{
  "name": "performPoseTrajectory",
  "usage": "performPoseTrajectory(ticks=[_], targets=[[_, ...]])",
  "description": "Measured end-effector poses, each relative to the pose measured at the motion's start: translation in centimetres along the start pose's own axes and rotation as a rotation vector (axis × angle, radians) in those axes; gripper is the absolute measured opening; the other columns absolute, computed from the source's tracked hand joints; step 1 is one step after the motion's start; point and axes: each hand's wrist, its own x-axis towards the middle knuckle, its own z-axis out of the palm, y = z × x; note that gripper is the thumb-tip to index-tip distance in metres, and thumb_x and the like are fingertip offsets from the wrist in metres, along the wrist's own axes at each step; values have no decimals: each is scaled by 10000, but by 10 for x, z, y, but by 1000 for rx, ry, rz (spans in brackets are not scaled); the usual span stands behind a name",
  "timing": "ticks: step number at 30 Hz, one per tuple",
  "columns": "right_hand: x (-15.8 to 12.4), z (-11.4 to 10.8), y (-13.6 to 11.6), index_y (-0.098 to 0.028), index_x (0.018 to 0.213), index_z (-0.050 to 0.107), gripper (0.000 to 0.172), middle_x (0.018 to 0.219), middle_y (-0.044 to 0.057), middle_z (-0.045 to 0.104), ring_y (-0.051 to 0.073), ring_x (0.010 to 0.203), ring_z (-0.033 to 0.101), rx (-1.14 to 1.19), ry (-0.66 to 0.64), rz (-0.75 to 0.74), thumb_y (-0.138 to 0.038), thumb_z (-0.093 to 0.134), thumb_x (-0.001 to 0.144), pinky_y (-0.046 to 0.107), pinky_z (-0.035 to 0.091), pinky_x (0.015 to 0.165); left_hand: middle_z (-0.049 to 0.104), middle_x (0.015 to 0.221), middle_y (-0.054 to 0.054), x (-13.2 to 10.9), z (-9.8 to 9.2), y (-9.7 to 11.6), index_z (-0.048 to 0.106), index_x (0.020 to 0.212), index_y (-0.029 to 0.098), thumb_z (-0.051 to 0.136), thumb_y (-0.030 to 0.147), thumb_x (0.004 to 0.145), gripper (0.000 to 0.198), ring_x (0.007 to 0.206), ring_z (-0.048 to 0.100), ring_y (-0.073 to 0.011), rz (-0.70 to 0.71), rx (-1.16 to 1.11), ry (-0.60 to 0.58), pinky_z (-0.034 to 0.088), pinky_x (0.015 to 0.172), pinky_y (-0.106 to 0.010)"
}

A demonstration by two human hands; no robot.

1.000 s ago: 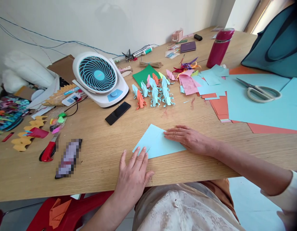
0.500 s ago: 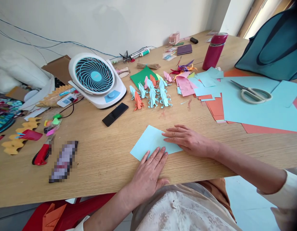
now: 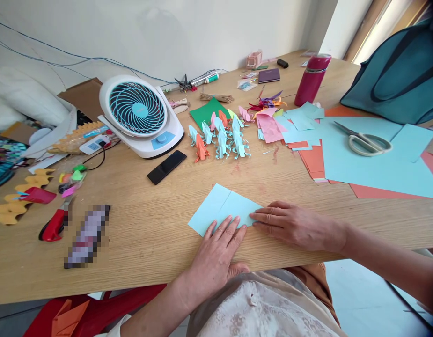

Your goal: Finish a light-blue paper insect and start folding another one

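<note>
A light blue folded paper (image 3: 221, 206) lies on the wooden table (image 3: 149, 224) near its front edge. My left hand (image 3: 216, 255) rests flat on the paper's near edge, fingers stretched out. My right hand (image 3: 295, 224) lies flat at the paper's right corner, its fingertips pressing that corner down. A fold line runs across the middle of the sheet.
Several small origami figures (image 3: 221, 133) stand behind the paper. A desk fan (image 3: 139, 112) and a black phone (image 3: 166, 166) are at left. Blue and orange sheets (image 3: 370, 164) with scissors (image 3: 363, 139), a red bottle (image 3: 311, 79) and a teal bag (image 3: 402, 75) are at right. A red cutter (image 3: 55, 224) lies far left.
My left hand has moved right onto the paper's near edge. My right hand has slid back from the sheet's middle to its right corner, baring the fold line.
</note>
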Motion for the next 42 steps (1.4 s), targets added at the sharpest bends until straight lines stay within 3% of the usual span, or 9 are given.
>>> performPoseTrajectory(ticks=[5, 12, 17, 22, 26, 32, 39, 42], targets=[[-19, -2, -1, -113, 1264, 598, 339, 1419, 179, 526, 278, 1226, 555, -37, -13, 44, -160, 409, 986, 467, 487, 962, 323, 1575, -121, 0, 3, -1, 309, 1504, 170, 351, 660, 913, 768, 1438, 300, -285, 5, 14, 22, 278, 1126, -496], [-56, -2, 1, -145, 1333, 561, 371, 1362, 154, 588, 261, 1178, 596, -27, 94, 155, -183, 437, 985, 432, 507, 923, 267, 1598, -115, -6, 6, -4, 198, 1543, 193, 370, 626, 925, 774, 1477, 214, -269, 20, -25, 40, 269, 1155, -499], [-76, -2, 4, -211, 1229, 629, 309, 1313, 99, 631, 266, 1061, 639, -87, 175, 310, -200, 448, 979, 428, 511, 858, 220, 1609, -129, -13, 2, -8, 118, 1557, 182, 340, 670, 904, 845, 1491, 165, -292, 58, -39, 15, 226, 1173, -534], [-55, 3, -21, -228, 1315, 576, 356, 1323, 96, 625, 237, 1033, 649, 20, 226, 443, -234, 453, 981, 409, 514, 857, 263, 1597, -122, -22, 0, -10, 114, 1556, 187, 344, 666, 906, 840, 1488, 187, -275, 82, -43, 25, 228, 1179, -511], [-32, 16, -52, -157, 1483, 388, 553, 1471, 132, 489, 294, 1277, 516, 11, 130, 416, -322, 502, 968, 485, 455, 1011, 248, 1603, -117, -28, 3, -9, 90, 1556, 156, 340, 689, 891, 888, 1493, 161, -276, 92, 1, 19, 192, 1188, -502], [-42, 30, -74, -87, 1501, 342, 628, 1497, 158, 446, 311, 1349, 449, -63, 102, 375, -332, 528, 953, 510, 427, 1083, 277, 1593, -115, -38, 9, -3, 150, 1552, 164, 316, 706, 887, 873, 1482, 194, -275, 97, 45, 55, 201, 1183, -479], [-56, 31, -80, -116, 1484, 389, 601, 1338, 153, 610, 288, 1162, 615, -43, 317, 387, -236, 582, 927, 454, 553, 964, 330, 1572, -115, -55, 35, 6, 341, 1499, 144, 321, 630, 945, 737, 1479, 193, -283, 114, 211, 165, 152, 1196, -481], [-60, 30, -80, -124, 1424, 474, 525, 1260, 140, 660, 270, 1104, 644, -33, 349, 351, -197, 595, 919, 431, 559, 938, 372, 1554, -103, -60, 40, 10, 436, 1447, 158, 365, 536, 979, 605, 1472, 226, -278, 127, 253, 224, 157, 1195, -481]])
